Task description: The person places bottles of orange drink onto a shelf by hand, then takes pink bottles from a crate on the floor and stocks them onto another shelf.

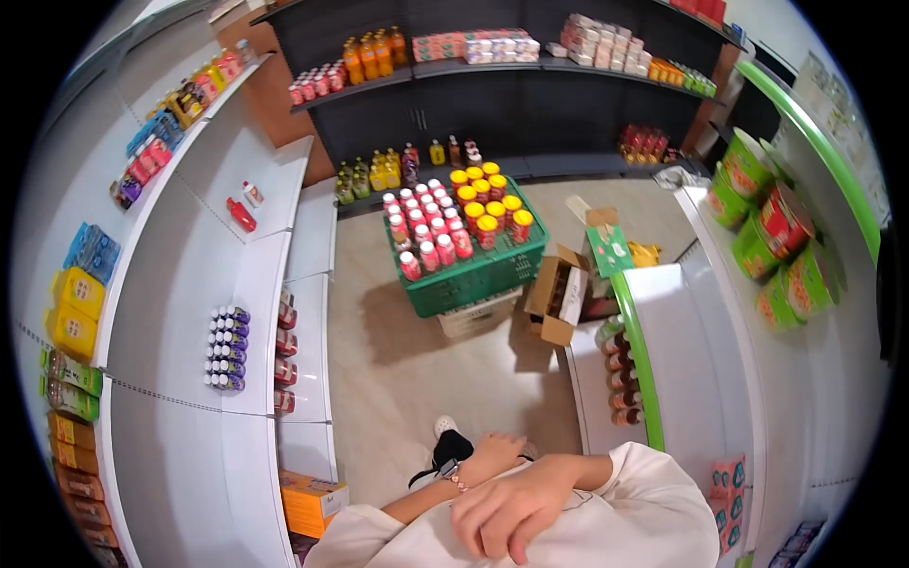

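My left hand [494, 454], with a watch and a beaded bracelet at its wrist, reaches across in front of my body. Its fingers look loosely stretched out, with nothing visible in them. My right hand [509, 506] is nearer, in front of my light top [644, 516], fingers pointing down and slightly apart, holding nothing I can see. Both hands are away from the goods. Ahead on the floor, a green crate [473, 287] carries pink bottles with white caps [429, 254] and yellow-lidded containers [487, 232]. Beneath it is a white base [480, 317].
An opened cardboard box [547, 293] and a green carton [609, 248] stand right of the crate. White shelves [170, 445] at left hold purple bottles [227, 348] and a red bottle lying down [240, 215]. Green-edged shelves at right hold noodle tubs [776, 232]. Dark shelves [559, 114] line the back.
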Demonstrator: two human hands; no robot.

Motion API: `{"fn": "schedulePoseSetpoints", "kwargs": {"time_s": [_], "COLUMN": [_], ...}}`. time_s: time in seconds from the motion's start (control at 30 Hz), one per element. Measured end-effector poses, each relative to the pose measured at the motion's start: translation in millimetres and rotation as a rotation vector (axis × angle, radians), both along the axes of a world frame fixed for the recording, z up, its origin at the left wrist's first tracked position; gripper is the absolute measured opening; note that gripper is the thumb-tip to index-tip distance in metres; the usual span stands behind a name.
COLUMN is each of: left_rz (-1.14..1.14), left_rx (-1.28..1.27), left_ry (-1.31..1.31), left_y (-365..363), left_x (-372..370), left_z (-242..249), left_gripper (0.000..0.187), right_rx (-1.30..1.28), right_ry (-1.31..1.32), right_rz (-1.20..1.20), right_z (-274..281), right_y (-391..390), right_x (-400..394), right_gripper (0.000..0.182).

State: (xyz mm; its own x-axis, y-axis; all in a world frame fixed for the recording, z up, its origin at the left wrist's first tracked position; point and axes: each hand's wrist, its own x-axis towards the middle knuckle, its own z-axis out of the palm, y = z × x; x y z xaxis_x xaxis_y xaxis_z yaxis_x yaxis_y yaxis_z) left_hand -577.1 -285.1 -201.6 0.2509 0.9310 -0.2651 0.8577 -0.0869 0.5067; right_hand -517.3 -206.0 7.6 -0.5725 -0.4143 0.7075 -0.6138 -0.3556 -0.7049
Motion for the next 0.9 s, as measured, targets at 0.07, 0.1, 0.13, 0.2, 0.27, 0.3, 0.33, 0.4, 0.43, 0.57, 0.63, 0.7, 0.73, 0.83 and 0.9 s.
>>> {"fn": "schedulePoseSetpoints", "kwargs": {"time_s": [0.07,0.1,0.13,0.2,0.27,0.3,0.33,0.4,0.43,0.57,0.63,0.7,0.73,0.83,0.9], "left_rz": [0.048,0.074,0.098,0.123,0.132,0.136,0.142,0.151,0.155,0.171,0.186,0.212,0.233,0.359,0.448], "left_rx": [-0.059,-0.067,-0.080,-0.114,-0.122,-0.124,-0.127,-0.124,-0.122,-0.095,-0.071,-0.043,-0.030,0.004,0.036], "left_ry": [0.056,0.017,-0.027,-0.110,-0.161,-0.179,-0.196,-0.220,-0.226,-0.271,-0.288,-0.287,-0.286,-0.260,-0.244], "left_y": [-8.1,-11.7,-17.7,-35.4,-47.0,-50.0,-51.3,-52.1,-49.5,-30.4,-12.3,10.3,23.2,69.6,113.0], "left_x": [-35.6,-54.8,-71.4,-98.6,-121.3,-132.1,-143.1,-163.0,-173.3,-219.8,-245.7,-275.6,-292.1,-344.0,-376.5], "left_z": [9.9,13.0,13.4,11.4,5.1,2.5,-0.6,-4.8,-7.2,-23.2,-34.6,-47.0,-53.7,-80.4,-92.6], "left_gripper": [0.042,0.041,0.040,0.039,0.038,0.038,0.037,0.036,0.036,0.034,0.034,0.033,0.033,0.033,0.034], "right_rx": [0.086,0.100,0.107,0.141,0.225,0.271,0.314,0.361,0.421,0.599,0.604,0.619,0.618,0.625,0.589], "right_ry": [0.013,0.037,0.055,0.004,-0.122,-0.221,-0.323,-0.504,-0.481,-0.545,-0.657,-0.686,-0.723,-0.762,-0.808], "right_rz": [-0.048,-0.102,-0.158,-0.261,-0.350,-0.392,-0.433,-0.486,-0.626,-0.965,-1.003,-1.088,-1.110,-1.178,-1.240], "right_z": [0.8,4.7,8.7,2.2,-5.8,-9.7,-15.4,-34.3,-45.6,-101.2,-134.7,-160.0,-167.6,-217.2,-237.9], "right_y": [-3.1,-4.8,-6.3,-11.8,-9.8,-10.4,-12.3,-11.5,-9.9,6.5,23.8,43.2,55.1,100.8,133.6], "right_x": [-32.7,-46.0,-56.5,-75.0,-92.9,-103.7,-114.5,-133.6,-141.2,-169.7,-187.3,-209.1,-222.3,-272.1,-306.5], "right_gripper": [0.026,0.023,0.020,0.018,0.021,0.021,0.022,0.030,0.031,0.035,0.034,0.033,0.033,0.035,0.036]}}
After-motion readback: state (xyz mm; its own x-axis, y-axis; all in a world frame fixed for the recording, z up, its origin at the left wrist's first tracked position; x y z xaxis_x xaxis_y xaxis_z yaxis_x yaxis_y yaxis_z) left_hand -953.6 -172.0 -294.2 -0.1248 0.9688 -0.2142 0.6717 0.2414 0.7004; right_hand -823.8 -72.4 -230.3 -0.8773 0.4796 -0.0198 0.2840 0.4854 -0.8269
